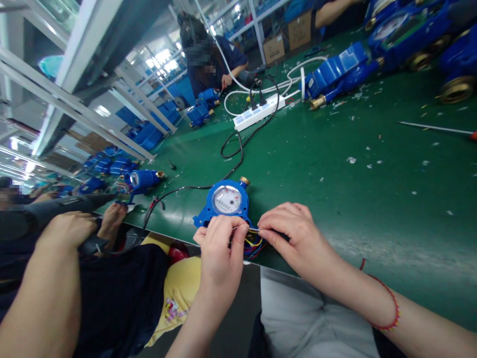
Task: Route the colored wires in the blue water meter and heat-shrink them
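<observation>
Green bench top fills most of the view, dotted with white scraps, so work sits at its near edge within easy reach. Far side: big blue meter bodies parked in a heap, a white power strip with black and white cables looping off it, and a person in dark blue bent over another unit. At left a co-worker's arm holds a dark tool, apart from the wearer's hands. Blue water meter lies flat, dial up, brass fitting pointing away, right at the bench edge so its wire tail hangs toward the body. Left hand is closed, fingertips pinching the coloured wires at the meter's near side, likely to steady them. Right hand pinches the same bundle from the other side, thumb and forefinger tight, other fingers curled loosely. Red string bracelet on right wrist.
</observation>
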The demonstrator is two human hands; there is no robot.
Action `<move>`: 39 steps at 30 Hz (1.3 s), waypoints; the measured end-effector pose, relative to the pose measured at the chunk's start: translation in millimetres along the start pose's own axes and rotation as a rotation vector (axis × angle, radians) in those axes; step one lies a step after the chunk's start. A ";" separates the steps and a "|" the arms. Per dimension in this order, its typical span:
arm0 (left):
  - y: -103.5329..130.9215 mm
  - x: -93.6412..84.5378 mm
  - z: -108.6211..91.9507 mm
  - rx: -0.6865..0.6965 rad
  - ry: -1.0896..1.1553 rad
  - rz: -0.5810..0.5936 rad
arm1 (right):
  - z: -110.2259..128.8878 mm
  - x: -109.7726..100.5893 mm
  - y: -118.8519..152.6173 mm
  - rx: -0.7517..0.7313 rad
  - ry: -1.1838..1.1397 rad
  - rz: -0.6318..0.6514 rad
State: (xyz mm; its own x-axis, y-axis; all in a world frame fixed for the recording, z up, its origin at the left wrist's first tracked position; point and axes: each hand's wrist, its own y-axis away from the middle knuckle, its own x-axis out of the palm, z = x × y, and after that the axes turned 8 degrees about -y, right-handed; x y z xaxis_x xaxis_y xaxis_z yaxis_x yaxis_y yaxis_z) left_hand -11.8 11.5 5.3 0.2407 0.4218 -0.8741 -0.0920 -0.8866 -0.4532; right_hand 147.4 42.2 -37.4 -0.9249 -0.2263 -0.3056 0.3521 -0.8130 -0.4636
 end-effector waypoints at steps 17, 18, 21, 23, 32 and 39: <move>16.8 -8.2 7.1 0.097 -0.054 -0.219 | -2.4 -1.7 -1.5 0.041 -0.051 0.003; 16.9 -7.5 6.1 0.088 -0.043 -0.199 | -2.4 -1.7 -1.4 0.042 -0.048 0.007; 18.5 -5.7 4.1 0.000 0.037 -0.145 | -0.9 -1.8 -1.0 0.029 -0.028 -0.003; 20.7 -5.4 2.6 -0.069 0.105 -0.103 | 2.6 -2.0 -0.7 -0.014 0.003 -0.058; 28.3 -4.2 -0.5 -0.095 0.203 -0.048 | 17.8 2.1 -8.3 -0.208 0.125 -0.019; 27.3 -0.2 -3.1 -0.134 0.228 -0.084 | 24.6 9.5 -9.0 -0.164 0.111 -0.003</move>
State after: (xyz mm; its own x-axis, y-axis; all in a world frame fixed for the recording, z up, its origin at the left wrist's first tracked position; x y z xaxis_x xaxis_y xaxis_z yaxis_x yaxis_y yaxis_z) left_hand -11.3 -13.4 -6.4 0.4545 0.4552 -0.7656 0.0629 -0.8738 -0.4822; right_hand 131.9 34.2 -15.7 -0.9075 -0.1560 -0.3900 0.3767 -0.7133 -0.5910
